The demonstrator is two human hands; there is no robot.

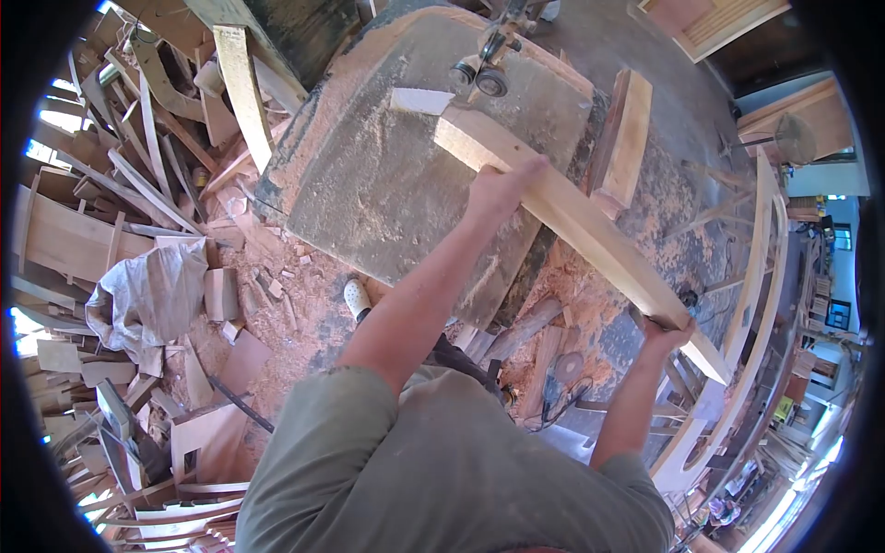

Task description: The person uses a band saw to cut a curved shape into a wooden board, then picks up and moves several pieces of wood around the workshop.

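Observation:
A long, thick, slightly curved wooden beam point(581, 221) lies slantwise, its far end over a dusty grey machine table point(369, 198) and its near end out past the table's edge. My left hand point(505, 189) grips the beam near the far end, fingers over its edge. Farther back along the beam, my right hand point(667, 335) is closed round it from below; some of its fingers are hidden. A small pale wood offcut point(421, 100) lies by the beam's far tip. Just beyond it is a metal guide with round rollers point(484, 76).
Another wooden beam point(624, 143) lies right of the table. Scrap wood point(138, 184) is heaped at the left, with a pale cloth sack point(152, 295). Sawdust and chips point(277, 276) cover the floor. Long curved wooden pieces point(761, 267) stand at the right.

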